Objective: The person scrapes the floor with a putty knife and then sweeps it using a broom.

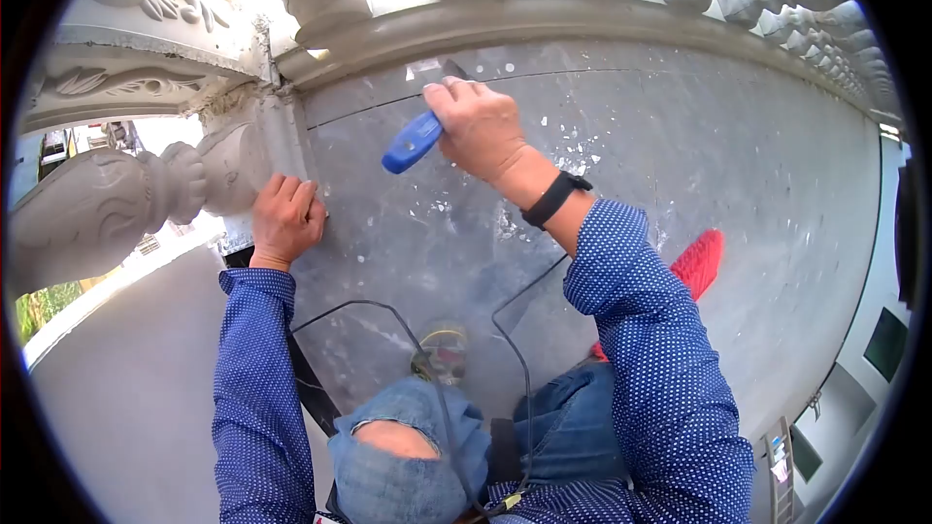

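Note:
My right hand (478, 126) is wrapped round the blue handle of a scraper (412, 143). Its grey blade tip shows past my fingers, close to a thin dark line in the grey floor (388, 223). White flakes (573, 146) lie scattered on the floor beside that hand. My left hand (286, 218) is closed, resting at the floor's edge beside the base of a carved baluster (228, 165). Its palm is hidden, so whether anything is in it cannot be seen.
A pale balustrade rail (544, 27) with several balusters borders the far side. Black cables (398, 315) hang over my lap. My jeans-clad knee (408, 485) and a red shoe (701, 264) are near. Far right stands a small ladder-like rack (780, 471).

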Demonstrator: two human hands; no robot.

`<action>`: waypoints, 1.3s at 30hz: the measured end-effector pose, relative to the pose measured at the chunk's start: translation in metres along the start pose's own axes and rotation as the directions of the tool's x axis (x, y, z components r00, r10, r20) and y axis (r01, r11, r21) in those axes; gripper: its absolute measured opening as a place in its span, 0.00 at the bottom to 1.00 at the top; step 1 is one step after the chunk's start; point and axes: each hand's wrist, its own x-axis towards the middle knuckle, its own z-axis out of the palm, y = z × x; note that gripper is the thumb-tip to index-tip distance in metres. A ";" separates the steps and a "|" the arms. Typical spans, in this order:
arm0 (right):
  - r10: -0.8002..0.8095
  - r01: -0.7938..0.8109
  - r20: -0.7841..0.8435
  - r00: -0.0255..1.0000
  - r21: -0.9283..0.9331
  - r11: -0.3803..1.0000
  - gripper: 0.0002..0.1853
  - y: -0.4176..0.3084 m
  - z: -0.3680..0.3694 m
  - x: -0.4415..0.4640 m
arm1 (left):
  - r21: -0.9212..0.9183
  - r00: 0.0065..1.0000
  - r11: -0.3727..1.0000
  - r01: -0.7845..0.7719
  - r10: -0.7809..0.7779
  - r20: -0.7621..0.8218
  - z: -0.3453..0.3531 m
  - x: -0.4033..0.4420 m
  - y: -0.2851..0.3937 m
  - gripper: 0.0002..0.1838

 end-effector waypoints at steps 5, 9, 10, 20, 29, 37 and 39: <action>-0.151 0.152 0.020 0.988 -0.077 0.985 0.07 -0.053 0.061 -0.007 | -0.005 1.000 1.000 0.009 -0.009 0.023 -0.001 -0.002 -0.001 0.07; -0.112 0.106 -0.014 0.994 -0.213 0.971 0.06 0.003 0.048 -0.018 | -0.023 1.000 1.000 0.006 -0.006 0.028 -0.001 -0.003 -0.002 0.07; -0.115 0.111 -0.008 0.993 -0.214 0.971 0.06 0.021 0.044 -0.018 | -0.025 1.000 1.000 0.009 -0.009 0.024 -0.002 -0.002 -0.001 0.07; 0.027 -0.006 0.081 0.996 -0.249 0.969 0.05 0.011 0.042 -0.016 | -0.012 0.999 1.000 0.021 -0.021 0.037 -0.001 -0.002 0.000 0.07; 0.098 -0.085 0.049 0.994 -0.230 0.970 0.06 0.019 0.030 -0.002 | -0.007 0.999 0.999 0.037 -0.036 0.040 0.001 -0.002 0.001 0.07; 0.147 -0.125 0.057 0.987 -0.284 0.951 0.08 0.057 0.029 -0.005 | -0.002 0.998 0.999 0.040 -0.039 0.053 -0.001 0.000 0.002 0.07; 0.024 -0.020 0.017 1.000 -0.214 0.977 0.10 0.077 0.018 -0.016 | -0.013 0.997 0.999 0.046 -0.045 0.063 -0.001 -0.003 0.004 0.07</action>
